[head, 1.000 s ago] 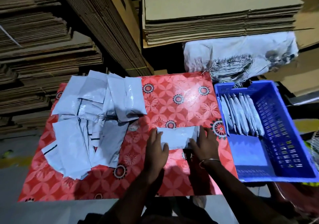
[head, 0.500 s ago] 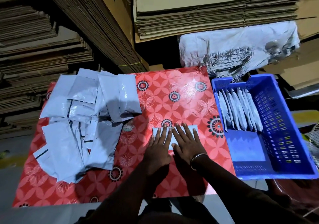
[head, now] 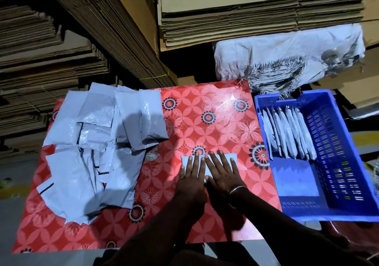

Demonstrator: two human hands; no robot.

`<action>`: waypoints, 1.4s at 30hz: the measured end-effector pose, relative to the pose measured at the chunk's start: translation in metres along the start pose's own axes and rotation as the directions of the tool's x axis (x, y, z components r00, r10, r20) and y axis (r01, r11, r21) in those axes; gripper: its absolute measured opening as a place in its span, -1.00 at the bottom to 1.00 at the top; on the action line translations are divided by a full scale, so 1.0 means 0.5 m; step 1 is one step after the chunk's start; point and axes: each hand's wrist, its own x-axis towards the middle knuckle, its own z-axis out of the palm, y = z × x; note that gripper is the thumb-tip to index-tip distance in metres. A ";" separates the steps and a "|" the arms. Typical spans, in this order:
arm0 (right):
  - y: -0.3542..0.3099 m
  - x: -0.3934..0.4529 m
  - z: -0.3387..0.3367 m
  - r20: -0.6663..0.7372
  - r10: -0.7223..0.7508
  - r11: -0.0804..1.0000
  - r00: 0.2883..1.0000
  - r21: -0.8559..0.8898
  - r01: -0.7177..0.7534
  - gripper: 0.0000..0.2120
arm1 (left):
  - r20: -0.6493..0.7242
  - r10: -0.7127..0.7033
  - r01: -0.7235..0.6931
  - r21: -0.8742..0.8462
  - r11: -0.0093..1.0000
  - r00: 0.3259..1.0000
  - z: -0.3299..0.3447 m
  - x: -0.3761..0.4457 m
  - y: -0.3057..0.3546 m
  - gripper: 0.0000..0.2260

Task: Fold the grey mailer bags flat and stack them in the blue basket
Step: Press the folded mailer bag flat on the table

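Both hands pressing a folded bag (head: pixel 232 157) flat on the table (head: pixel 215 118). Left hand (head: pixel 191 174) and right hand (head: pixel 222 172) lie side by side, fingers straight, palms down on the bag, whose long axis runs left to right. The basket (head: pixel 348 153) stands just right of the table, nearer the right hand; folded bags (head: pixel 287 132) stand on edge at its far end, its near end bare. An unfolded pile (head: pixel 92 142) lies left.

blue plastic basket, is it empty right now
No, a row of folded grey mailer bags stands on edge in the far part of the blue plastic basket.
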 end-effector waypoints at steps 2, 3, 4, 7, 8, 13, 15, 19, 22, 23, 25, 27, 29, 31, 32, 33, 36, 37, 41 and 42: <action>0.000 0.003 0.001 -0.006 -0.008 1.000 1.000 0.013 0.008 -0.31 | 0.011 -0.002 0.002 0.016 1.000 1.000 0.001 0.000 -0.002 -0.23; -0.001 0.003 -0.001 -0.006 -0.005 1.000 1.000 0.020 0.005 -0.30 | 0.020 -0.005 0.005 0.026 1.000 1.000 0.000 -0.001 -0.003 -0.22; -0.003 0.004 -0.004 0.004 0.002 1.000 1.000 0.021 -0.002 -0.29 | 0.009 -0.004 0.004 0.026 1.000 1.000 0.001 0.000 -0.004 -0.20; -0.005 0.009 -0.008 0.061 0.026 0.999 0.998 0.026 -0.027 -0.25 | 0.002 -0.022 0.022 0.032 0.999 1.000 0.006 0.006 -0.001 -0.22; -0.006 0.011 -0.009 0.068 0.032 0.999 0.997 0.034 -0.034 -0.24 | -0.017 -0.024 0.025 0.037 0.999 1.000 0.009 0.009 -0.001 -0.23; -0.011 0.011 -0.016 0.091 0.047 0.997 0.995 0.051 -0.052 -0.20 | 0.016 -0.019 0.018 0.055 0.998 1.000 0.007 0.007 0.005 -0.22; -0.016 0.010 -0.019 0.092 0.056 0.997 0.994 0.048 -0.061 -0.20 | -0.029 -0.018 0.021 0.085 0.996 0.999 0.007 0.012 0.004 -0.27; -0.022 0.011 -0.017 0.100 0.081 0.996 0.992 0.014 -0.083 -0.21 | -0.071 -0.035 0.043 0.106 0.993 0.997 0.016 0.018 0.011 -0.36; -0.020 0.008 -0.026 0.087 0.081 0.996 0.993 0.015 -0.082 -0.30 | -0.027 -0.028 0.031 0.085 0.996 0.999 0.013 0.013 0.003 -0.32; -0.017 0.005 -0.028 0.098 0.070 0.997 0.993 0.018 -0.073 -0.34 | -0.036 -0.006 0.009 0.087 0.996 0.999 0.009 0.009 0.002 -0.29; -0.008 -0.003 -0.029 0.094 0.043 0.998 0.995 0.035 -0.046 -0.35 | -0.063 0.009 -0.003 0.093 0.996 0.998 0.009 0.004 -0.002 -0.23; 0.001 -0.011 -0.032 0.066 0.026 0.999 0.997 0.045 -0.029 -0.36 | -0.069 -0.008 0.013 0.066 0.998 0.998 0.015 0.000 -0.006 -0.20; 0.011 -0.023 -0.034 0.057 0.044 0.996 0.997 0.075 -0.048 -0.39 | -0.078 -0.015 0.016 0.018 1.000 0.997 0.016 -0.005 -0.012 -0.24; 0.023 -0.039 -0.038 0.036 0.087 0.989 0.996 0.119 -0.091 -0.42 | -0.100 -0.004 0.004 -0.004 1.000 0.995 0.015 -0.011 -0.017 -0.33; 0.029 -0.047 -0.039 0.018 0.108 0.984 0.994 0.144 -0.109 -0.43 | -0.129 0.002 -0.003 -0.004 1.000 0.992 0.014 -0.013 -0.022 -0.38; 0.035 -0.054 -0.040 0.000 0.121 0.980 0.993 0.159 -0.119 -0.45 | -0.150 0.020 -0.020 0.006 1.000 0.989 0.009 -0.017 -0.027 -0.43; 0.034 -0.073 -0.044 -0.001 0.118 0.989 0.993 0.088 -0.117 -0.37 | -0.180 0.110 -0.100 0.065 0.993 0.977 -0.004 -0.034 -0.041 -0.53; 0.030 -0.077 -0.047 -0.010 0.108 0.992 0.994 0.060 -0.107 -0.30 | -0.183 0.119 -0.104 0.085 0.991 0.976 -0.008 -0.041 -0.043 -0.54; 0.016 -0.087 -0.065 -0.063 0.093 0.995 0.994 0.032 -0.091 -0.29 | -0.159 0.081 -0.069 0.083 0.994 0.984 -0.007 -0.060 -0.050 -0.39; 0.015 -0.086 -0.068 -0.060 0.084 0.996 0.995 0.024 -0.083 -0.28 | -0.149 0.081 -0.070 0.074 0.995 0.986 -0.004 -0.058 -0.051 -0.35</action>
